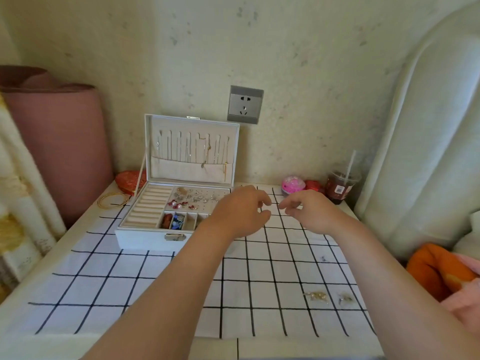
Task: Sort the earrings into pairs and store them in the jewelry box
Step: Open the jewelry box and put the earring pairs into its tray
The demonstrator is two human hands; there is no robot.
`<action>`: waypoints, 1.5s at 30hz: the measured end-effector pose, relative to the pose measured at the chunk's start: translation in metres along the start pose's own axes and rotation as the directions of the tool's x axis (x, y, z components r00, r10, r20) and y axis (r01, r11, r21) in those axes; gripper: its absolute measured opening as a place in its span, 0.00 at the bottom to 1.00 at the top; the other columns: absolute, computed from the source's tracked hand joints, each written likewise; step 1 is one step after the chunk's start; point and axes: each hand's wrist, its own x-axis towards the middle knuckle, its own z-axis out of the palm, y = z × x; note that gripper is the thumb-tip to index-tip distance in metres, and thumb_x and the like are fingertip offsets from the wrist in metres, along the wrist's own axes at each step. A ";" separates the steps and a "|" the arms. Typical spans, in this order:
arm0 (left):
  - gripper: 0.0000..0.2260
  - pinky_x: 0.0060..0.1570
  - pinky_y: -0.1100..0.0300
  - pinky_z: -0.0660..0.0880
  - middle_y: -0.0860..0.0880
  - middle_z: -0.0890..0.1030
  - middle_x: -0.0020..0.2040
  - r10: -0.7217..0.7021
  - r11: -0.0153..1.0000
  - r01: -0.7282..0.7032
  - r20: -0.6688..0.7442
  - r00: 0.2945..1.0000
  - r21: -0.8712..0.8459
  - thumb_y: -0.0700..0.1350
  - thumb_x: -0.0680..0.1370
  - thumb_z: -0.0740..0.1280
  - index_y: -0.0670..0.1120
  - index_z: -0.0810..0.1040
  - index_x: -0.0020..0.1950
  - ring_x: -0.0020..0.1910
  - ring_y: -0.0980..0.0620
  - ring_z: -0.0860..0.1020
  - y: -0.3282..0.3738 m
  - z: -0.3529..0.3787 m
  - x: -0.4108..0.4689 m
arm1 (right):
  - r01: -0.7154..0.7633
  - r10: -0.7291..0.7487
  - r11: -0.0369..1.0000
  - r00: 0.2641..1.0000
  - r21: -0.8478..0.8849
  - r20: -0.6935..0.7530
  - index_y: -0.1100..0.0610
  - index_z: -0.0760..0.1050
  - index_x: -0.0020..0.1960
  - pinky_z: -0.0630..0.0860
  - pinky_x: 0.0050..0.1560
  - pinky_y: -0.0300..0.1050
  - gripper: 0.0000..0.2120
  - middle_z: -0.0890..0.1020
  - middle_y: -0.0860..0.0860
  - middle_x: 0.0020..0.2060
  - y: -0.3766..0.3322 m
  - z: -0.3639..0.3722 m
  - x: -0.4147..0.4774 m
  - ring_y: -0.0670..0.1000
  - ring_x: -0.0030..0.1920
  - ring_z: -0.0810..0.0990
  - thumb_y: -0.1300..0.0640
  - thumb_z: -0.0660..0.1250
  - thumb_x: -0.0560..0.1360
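Closest to you, on the white cloth with black grid lines (135, 289), two small earrings lie near each other at your right side: a gold cluster earring (316, 296) and a smaller pale gold earring (345, 299). A little farther on the same side there is a tiny dark thing (323, 258) (too small to say if it is an earring). These lie well apart from the box, so I judge they are not yet stored.

Farther on, both your arms reach forward over the cloth. Your left hand (241, 211) and your right hand (305, 213) are close together, just to the right of the box, with the fingers curled and the fingertips turned toward each other. Thumb and first finger of each hand are near, as for a pinch, but I cannot tell if something small is between them.

Behind your left hand stands the white rectangular jewelry box (141, 237), open, its lid upright against the wall. On its perforated beige earring panel (205, 205) several silver and red earrings (187, 197) already sit. So, in my judgement, a good part of the sorting is done, and the few pieces on the cloth, plus whatever you may hold, are what is left.

Farthest, by the wall, are a pink round ball (293, 185), a plastic cup with a straw (341, 187) and a grey wall socket (245, 104).
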 end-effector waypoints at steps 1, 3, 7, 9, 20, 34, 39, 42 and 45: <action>0.12 0.58 0.54 0.73 0.55 0.78 0.54 0.007 1.000 -0.007 0.038 0.999 0.002 0.52 0.78 0.66 0.55 0.78 0.61 0.56 0.54 0.74 0.008 0.007 0.001 | -0.021 0.022 0.999 0.999 -0.028 0.037 0.45 0.83 0.54 0.73 0.52 0.40 0.10 0.81 0.42 0.48 0.009 -0.004 -0.007 0.43 0.50 0.78 0.57 0.66 0.80; 0.12 0.57 0.53 0.75 0.55 0.78 0.54 0.028 0.999 -0.031 0.126 0.992 0.019 0.52 0.78 0.65 0.55 0.79 0.61 0.54 0.54 0.76 0.026 0.024 0.004 | -0.060 0.069 0.994 0.992 -0.087 0.106 0.46 0.83 0.55 0.72 0.49 0.38 0.11 0.81 0.42 0.48 0.030 -0.013 -0.023 0.43 0.49 0.78 0.58 0.66 0.80; 0.13 0.57 0.52 0.75 0.55 0.79 0.57 0.046 0.994 -0.072 0.284 0.958 0.080 0.51 0.79 0.65 0.55 0.78 0.63 0.56 0.53 0.76 0.057 0.063 0.013 | -0.158 0.173 0.983 0.964 -0.091 0.200 0.48 0.84 0.55 0.73 0.43 0.34 0.12 0.81 0.45 0.46 0.064 -0.027 -0.047 0.46 0.49 0.80 0.61 0.67 0.78; 0.14 0.58 0.52 0.75 0.54 0.79 0.58 0.035 0.989 -0.077 0.318 0.947 0.122 0.52 0.79 0.65 0.55 0.77 0.64 0.58 0.52 0.76 0.068 0.082 0.017 | -0.196 0.209 0.978 0.943 -0.074 0.257 0.48 0.84 0.54 0.73 0.39 0.32 0.13 0.81 0.44 0.43 0.073 -0.029 -0.054 0.45 0.45 0.81 0.62 0.69 0.75; 0.07 0.42 0.61 0.73 0.55 0.83 0.48 -0.008 0.988 -0.031 0.257 0.966 0.149 0.54 0.76 0.68 0.58 0.85 0.51 0.48 0.53 0.79 0.090 0.125 0.026 | -0.268 0.295 0.956 0.880 -0.123 0.373 0.50 0.86 0.49 0.80 0.46 0.42 0.09 0.86 0.50 0.46 0.083 -0.019 -0.057 0.51 0.43 0.83 0.56 0.78 0.70; 0.09 0.50 0.54 0.78 0.53 0.82 0.50 -0.050 0.978 -0.008 0.273 0.961 0.208 0.49 0.79 0.62 0.53 0.81 0.53 0.50 0.50 0.79 0.062 0.093 0.025 | -0.187 0.225 0.972 0.920 -0.144 0.320 0.48 0.85 0.43 0.81 0.52 0.48 0.03 0.85 0.44 0.43 0.058 -0.001 -0.045 0.48 0.47 0.82 0.52 0.77 0.69; 0.07 0.51 0.55 0.78 0.58 0.81 0.47 -0.065 0.992 0.048 0.151 0.986 0.118 0.46 0.77 0.64 0.56 0.80 0.48 0.49 0.54 0.79 0.040 0.060 0.018 | -0.108 0.098 0.993 0.972 0.040 0.212 0.50 0.86 0.43 0.76 0.39 0.39 0.04 0.84 0.42 0.39 0.030 0.000 -0.032 0.45 0.41 0.81 0.58 0.73 0.73; 0.08 0.50 0.56 0.77 0.58 0.81 0.46 -0.084 0.996 0.082 0.067 0.994 0.031 0.44 0.76 0.64 0.56 0.80 0.48 0.48 0.55 0.79 0.020 0.033 0.011 | -0.053 0.030 0.986 0.989 0.157 0.144 0.51 0.86 0.43 0.77 0.39 0.40 0.04 0.85 0.44 0.40 0.006 0.007 -0.019 0.45 0.42 0.82 0.58 0.72 0.73; 0.08 0.49 0.60 0.76 0.58 0.81 0.45 -0.115 0.990 0.112 -0.029 0.993 -0.085 0.43 0.76 0.66 0.56 0.82 0.47 0.46 0.58 0.78 0.000 0.006 0.004 | 0.025 -0.036 0.972 0.998 0.235 0.044 0.50 0.85 0.44 0.74 0.43 0.40 0.03 0.84 0.44 0.41 -0.024 0.017 -0.003 0.43 0.42 0.81 0.55 0.73 0.75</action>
